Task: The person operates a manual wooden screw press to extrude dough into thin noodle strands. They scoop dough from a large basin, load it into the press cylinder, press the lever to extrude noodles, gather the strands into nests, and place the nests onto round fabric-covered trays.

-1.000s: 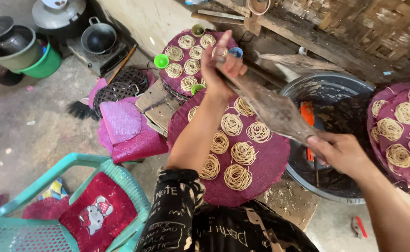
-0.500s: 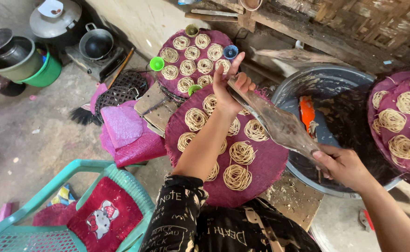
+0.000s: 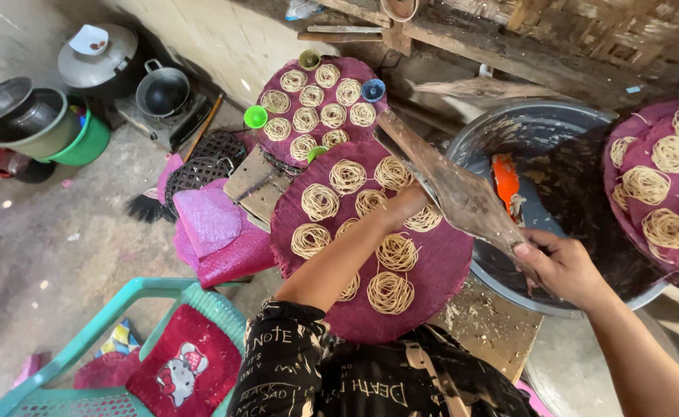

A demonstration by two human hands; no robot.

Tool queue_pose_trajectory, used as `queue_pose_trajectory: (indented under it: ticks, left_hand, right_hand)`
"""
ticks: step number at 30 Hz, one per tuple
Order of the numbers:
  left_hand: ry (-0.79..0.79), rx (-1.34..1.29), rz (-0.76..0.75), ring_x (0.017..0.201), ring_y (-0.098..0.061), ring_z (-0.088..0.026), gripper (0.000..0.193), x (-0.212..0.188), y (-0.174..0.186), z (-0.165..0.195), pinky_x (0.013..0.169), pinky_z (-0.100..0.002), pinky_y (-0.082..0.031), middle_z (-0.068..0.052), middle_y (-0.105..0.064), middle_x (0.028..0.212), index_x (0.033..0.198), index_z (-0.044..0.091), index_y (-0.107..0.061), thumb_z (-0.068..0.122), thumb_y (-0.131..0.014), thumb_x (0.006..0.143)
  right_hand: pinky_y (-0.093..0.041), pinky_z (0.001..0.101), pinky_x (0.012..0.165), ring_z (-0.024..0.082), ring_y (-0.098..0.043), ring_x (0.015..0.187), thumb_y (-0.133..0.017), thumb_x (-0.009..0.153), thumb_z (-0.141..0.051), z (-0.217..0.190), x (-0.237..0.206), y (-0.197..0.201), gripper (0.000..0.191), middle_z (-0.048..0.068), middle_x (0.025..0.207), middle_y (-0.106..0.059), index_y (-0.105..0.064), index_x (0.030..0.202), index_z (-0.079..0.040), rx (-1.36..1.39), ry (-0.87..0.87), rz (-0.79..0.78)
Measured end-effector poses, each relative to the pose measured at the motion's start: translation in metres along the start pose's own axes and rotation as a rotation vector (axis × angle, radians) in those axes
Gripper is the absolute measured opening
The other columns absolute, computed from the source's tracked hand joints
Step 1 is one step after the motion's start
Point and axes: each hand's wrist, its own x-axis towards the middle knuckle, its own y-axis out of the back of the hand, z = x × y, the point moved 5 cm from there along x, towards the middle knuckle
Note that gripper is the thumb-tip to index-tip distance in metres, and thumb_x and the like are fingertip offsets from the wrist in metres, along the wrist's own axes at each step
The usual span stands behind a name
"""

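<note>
Tilting is the main risk: the round maroon mat is lying over the board's edge beside the big grey basin, and a nudge from the forearm could be sliding its noodle nests off. Wooden paddle is slanting across mat and basin; right hand is clenching its lower end. Left hand is resting on the nests under the blade; whether closed, cannot tell.

left hand mostly tucked behind the wooden paddle, its fingers out of sight, right-hand maroon noodle tray chopped off by the frame edge, teal chair cut off at the bottom
</note>
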Motion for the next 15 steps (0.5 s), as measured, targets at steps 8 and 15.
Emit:
queue_pose_trajectory:
  ticks: [8, 15]
  left_hand:
    - [-0.081, 0.466, 0.109, 0.141, -0.037, -0.032, 0.075, -0.022, 0.016, 0.007, 0.122, -0.053, -0.023, -0.006, -0.051, 0.147, 0.126, 0.018, -0.076, 0.060, -0.019, 0.101]
    - [-0.393, 1.056, 0.198, 0.150, -0.016, -0.043, 0.071, -0.055, 0.033, 0.047, 0.118, -0.066, -0.018, -0.009, -0.015, 0.168, 0.154, 0.016, -0.045, 0.059, -0.043, 0.098]
  right_hand:
    - [-0.043, 0.0279, 0.048, 0.010, -0.053, 0.055, -0.057, 0.103, -0.030, 0.016, 0.005, 0.003, 0.038, 0.005, 0.070, -0.061, -0.069, 0.120, 0.002, 0.164, 0.053, 0.105]
    - [-0.044, 0.0268, 0.052, 0.011, -0.055, 0.058, -0.053, 0.106, -0.031, -0.005, -0.009, 0.016, 0.036, 0.005, 0.076, -0.064, -0.067, 0.110, 0.002, 0.251, 0.115, 0.154]
